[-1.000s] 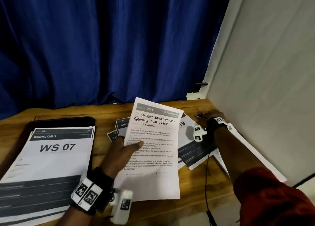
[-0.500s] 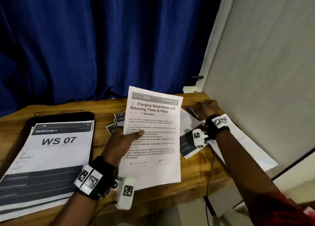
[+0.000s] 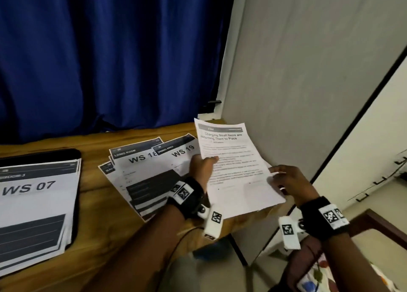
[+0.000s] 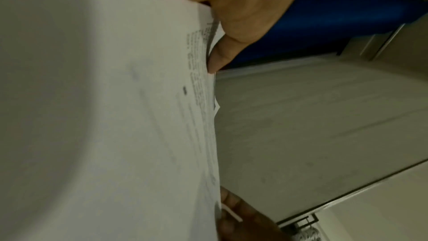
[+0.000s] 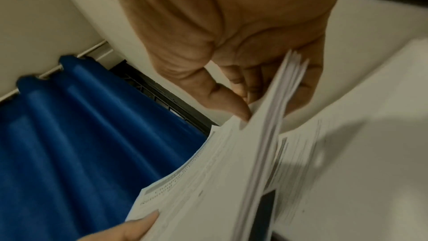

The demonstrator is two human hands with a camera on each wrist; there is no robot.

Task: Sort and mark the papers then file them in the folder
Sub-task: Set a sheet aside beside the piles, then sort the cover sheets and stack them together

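Note:
My left hand (image 3: 209,162) pinches the left edge of a printed sheet (image 3: 236,170) headed "Charging Small Items and Returning Them to Place", held tilted above the table's right end. The left wrist view shows the thumb (image 4: 220,56) pressed on this sheet (image 4: 104,116). My right hand (image 3: 284,180) grips the right edge; in the right wrist view its thumb (image 5: 227,102) and fingers pinch a bundle of several sheets (image 5: 273,116). A black folder (image 3: 74,157) lies at the left under a paper stack (image 3: 37,203) marked WS 07.
Sheets marked WS 18 (image 3: 141,170) and WS 19 (image 3: 178,155) lie fanned on the wooden table (image 3: 94,203). A blue curtain (image 3: 110,60) hangs behind the table. A pale wall panel (image 3: 297,93) stands close on the right, at the table's end.
My left hand has carried the sheet to the right. My right hand has left the table's back right corner and now grips papers at the sheet's right edge. The view has turned right.

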